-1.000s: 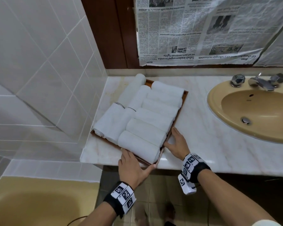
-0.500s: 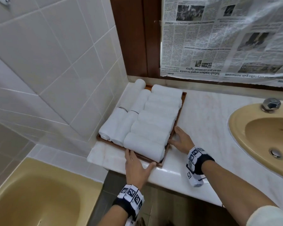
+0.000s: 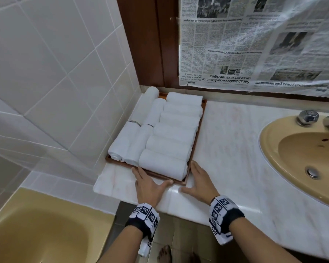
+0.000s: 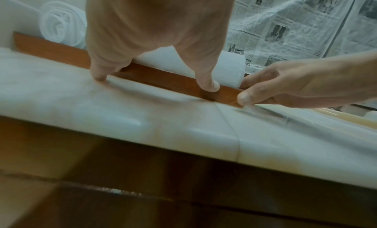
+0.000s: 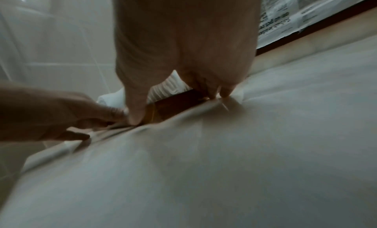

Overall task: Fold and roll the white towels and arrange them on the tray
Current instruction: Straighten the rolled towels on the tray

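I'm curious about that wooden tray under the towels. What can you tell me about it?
The tray looks like reddish-brown wood, rectangular with a low rim. It sits flat on the pale marble counter, tucked into the corner by the tiled wall. Rolled white towels fill it. The left hand touches its near rim with straight fingers; the right hand lies along its right side.

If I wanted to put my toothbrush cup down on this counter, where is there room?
Bare counter lies between the tray and the sink. A narrower bare strip runs along the front edge, left of the left hand. The tray itself is packed with towels, tight against the tiled wall.
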The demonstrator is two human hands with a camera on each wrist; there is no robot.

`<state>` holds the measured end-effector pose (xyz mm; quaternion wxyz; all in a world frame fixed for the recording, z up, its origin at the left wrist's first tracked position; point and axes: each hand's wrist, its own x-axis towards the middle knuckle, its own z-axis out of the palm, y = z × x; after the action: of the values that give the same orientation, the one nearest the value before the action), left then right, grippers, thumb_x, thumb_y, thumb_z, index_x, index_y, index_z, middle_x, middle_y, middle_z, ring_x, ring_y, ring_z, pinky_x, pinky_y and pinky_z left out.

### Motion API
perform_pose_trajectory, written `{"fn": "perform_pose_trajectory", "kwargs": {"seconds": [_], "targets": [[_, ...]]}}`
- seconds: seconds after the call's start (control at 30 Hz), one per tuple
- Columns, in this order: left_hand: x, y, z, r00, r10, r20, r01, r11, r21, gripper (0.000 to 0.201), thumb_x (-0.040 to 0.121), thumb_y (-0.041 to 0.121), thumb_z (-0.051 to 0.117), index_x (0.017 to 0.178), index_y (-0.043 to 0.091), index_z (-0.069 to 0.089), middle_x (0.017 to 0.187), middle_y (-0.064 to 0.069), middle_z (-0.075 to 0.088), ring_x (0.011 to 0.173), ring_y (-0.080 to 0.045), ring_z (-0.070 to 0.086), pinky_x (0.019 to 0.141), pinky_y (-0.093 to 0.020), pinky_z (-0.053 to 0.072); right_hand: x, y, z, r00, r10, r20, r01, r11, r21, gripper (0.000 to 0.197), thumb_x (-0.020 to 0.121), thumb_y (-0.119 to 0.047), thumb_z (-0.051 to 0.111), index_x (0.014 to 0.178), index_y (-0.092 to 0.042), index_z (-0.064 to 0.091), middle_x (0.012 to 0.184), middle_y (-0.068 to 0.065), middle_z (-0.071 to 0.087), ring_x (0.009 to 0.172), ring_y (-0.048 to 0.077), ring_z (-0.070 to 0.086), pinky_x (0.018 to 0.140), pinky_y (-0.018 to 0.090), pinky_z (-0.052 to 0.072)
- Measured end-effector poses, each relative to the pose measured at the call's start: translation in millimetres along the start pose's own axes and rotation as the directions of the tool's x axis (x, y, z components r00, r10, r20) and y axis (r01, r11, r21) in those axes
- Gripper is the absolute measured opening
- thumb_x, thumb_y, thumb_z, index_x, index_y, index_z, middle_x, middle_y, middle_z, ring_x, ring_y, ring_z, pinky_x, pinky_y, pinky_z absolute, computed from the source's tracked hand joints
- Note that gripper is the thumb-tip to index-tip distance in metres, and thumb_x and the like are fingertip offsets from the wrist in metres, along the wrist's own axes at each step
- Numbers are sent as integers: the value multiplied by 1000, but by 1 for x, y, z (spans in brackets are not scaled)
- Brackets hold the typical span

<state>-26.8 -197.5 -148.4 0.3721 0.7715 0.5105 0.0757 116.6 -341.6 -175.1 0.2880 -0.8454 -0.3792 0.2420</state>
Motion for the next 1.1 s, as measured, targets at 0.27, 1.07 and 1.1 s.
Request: {"fn": "perform_pose_trajectory", "kwargs": {"seconds": [0.27, 1.07, 1.1], "targets": [[10, 3, 3, 1000, -18, -6, 18, 992, -124, 147, 59, 60, 88, 157, 3, -6, 165, -12, -16, 153, -28, 3, 122, -38, 16, 16, -5, -10, 994, 91, -61, -86, 993, 79, 109, 71, -44, 83, 155, -10, 24, 160, 3, 24, 146, 16, 22, 113, 17, 12], [12, 12, 3, 996, -43, -77, 26, 979, -203, 129, 68, 45, 88, 157, 1, 5, 164, -10, -2, 148, -29, 17, 116, -39, 26, 26, -5, -7, 991, 112, -76, -99, 983, 152, 97, 77, -38, 81, 154, -14, 27, 158, 1, 30, 143, 17, 27, 109, 14, 14], [13, 13, 2, 996, -43, -84, 25, 979, -201, 128, 68, 44, 88, 156, 1, 6, 164, -10, -1, 148, -29, 18, 115, -39, 27, 25, -5, -4, 988, 128, -91, -113, 982, 151, 96, 78, -38, 80, 154, -13, 27, 157, 1, 31, 143, 17, 28, 109, 13, 14]]}}
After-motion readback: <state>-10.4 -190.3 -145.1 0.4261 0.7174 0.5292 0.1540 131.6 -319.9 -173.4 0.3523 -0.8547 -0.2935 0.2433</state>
